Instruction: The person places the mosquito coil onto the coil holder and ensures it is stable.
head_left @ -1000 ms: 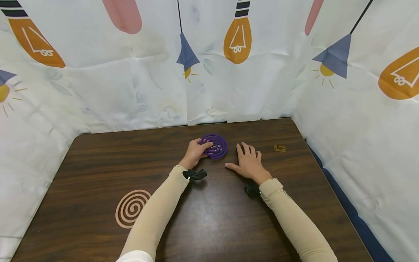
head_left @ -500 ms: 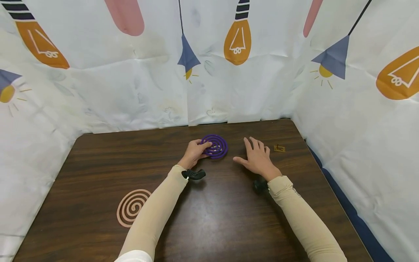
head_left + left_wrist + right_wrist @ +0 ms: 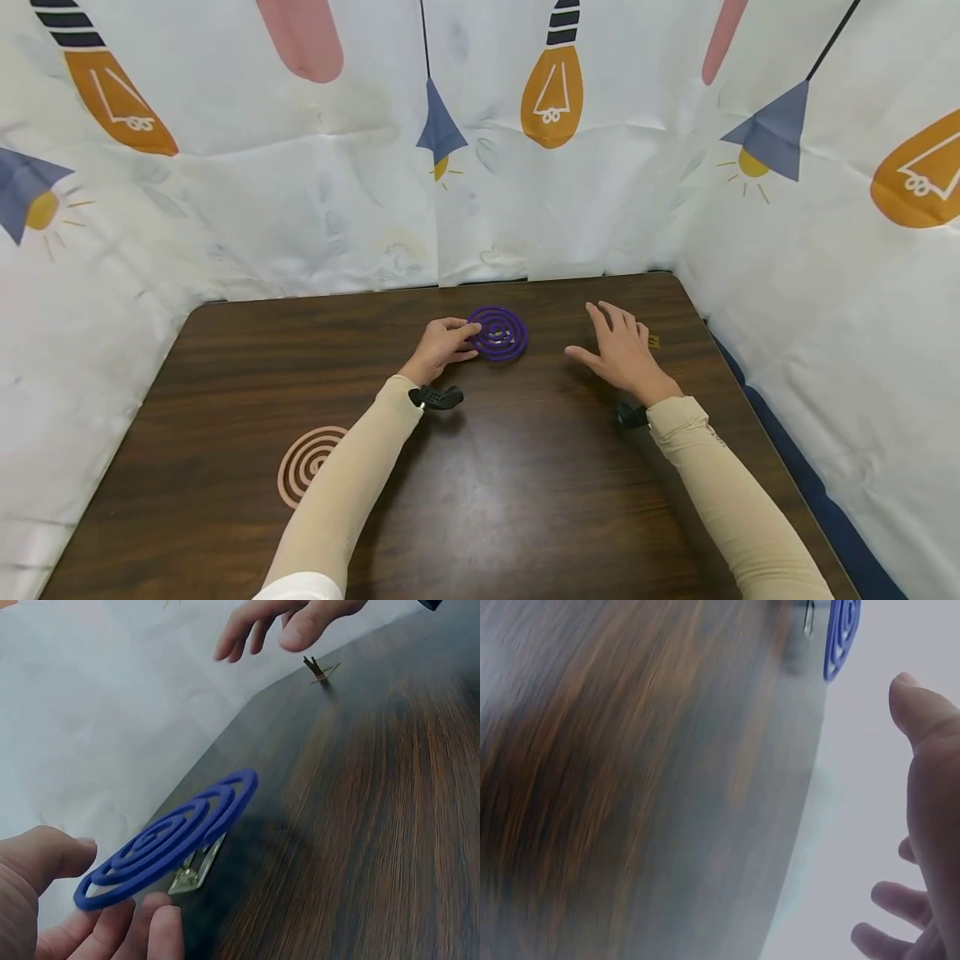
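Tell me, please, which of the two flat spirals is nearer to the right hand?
The purple spiral, near the far edge of the table; the tan spiral lies farther away, partly hidden by the left sleeve.

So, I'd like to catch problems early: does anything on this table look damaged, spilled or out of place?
Nothing stands out. The purple coil in the left hand shows no visible break, the pink coil lies flat on the table, partly hidden by the sleeve, and no spill shows.
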A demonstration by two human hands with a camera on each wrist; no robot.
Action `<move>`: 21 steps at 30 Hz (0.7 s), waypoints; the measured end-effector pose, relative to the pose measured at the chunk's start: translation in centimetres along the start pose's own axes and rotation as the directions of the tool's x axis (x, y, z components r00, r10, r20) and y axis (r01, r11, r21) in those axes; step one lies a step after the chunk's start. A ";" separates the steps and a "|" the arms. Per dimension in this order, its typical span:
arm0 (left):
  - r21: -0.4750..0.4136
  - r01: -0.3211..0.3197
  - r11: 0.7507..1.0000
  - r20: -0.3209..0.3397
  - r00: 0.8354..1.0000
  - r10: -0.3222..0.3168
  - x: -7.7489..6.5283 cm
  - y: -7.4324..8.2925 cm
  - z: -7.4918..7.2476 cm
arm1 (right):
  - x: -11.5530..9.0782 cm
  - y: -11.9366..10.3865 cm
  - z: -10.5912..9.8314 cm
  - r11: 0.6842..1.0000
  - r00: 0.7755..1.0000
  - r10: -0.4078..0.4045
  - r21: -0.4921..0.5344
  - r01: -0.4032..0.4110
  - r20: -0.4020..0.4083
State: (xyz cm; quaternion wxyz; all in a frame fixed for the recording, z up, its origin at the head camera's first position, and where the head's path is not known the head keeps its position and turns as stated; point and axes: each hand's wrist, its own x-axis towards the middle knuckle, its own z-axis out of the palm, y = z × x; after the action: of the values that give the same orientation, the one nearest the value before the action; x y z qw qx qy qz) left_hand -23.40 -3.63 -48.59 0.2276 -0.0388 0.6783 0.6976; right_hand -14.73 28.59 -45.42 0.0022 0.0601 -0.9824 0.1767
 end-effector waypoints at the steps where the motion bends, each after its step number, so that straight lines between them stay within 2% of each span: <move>1: 0.002 -0.001 1.000 0.001 1.000 0.001 -0.1 0.1 -0.2 | -0.1 0.3 -0.1 1.000 1.000 -0.003 -0.003 0.003 -0.008; 8: 0.052 -0.002 0.999 -0.006 1.000 0.002 -0.8 0.2 -1.7 | -0.6 2.3 -0.9 1.000 0.999 -0.001 -0.013 0.000 -0.042; 21: 0.169 0.005 0.986 -0.014 1.000 -0.003 -2.9 0.8 -4.8 | -2.1 5.2 -2.1 0.997 0.996 0.054 -0.049 -0.058 -0.073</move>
State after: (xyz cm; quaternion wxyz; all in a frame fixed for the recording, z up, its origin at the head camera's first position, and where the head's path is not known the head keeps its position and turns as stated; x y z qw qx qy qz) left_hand -22.31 -8.97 -47.19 0.2270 -0.0256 0.7364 0.6369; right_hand -13.28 34.43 -45.37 0.0340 0.0263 -0.9872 0.1534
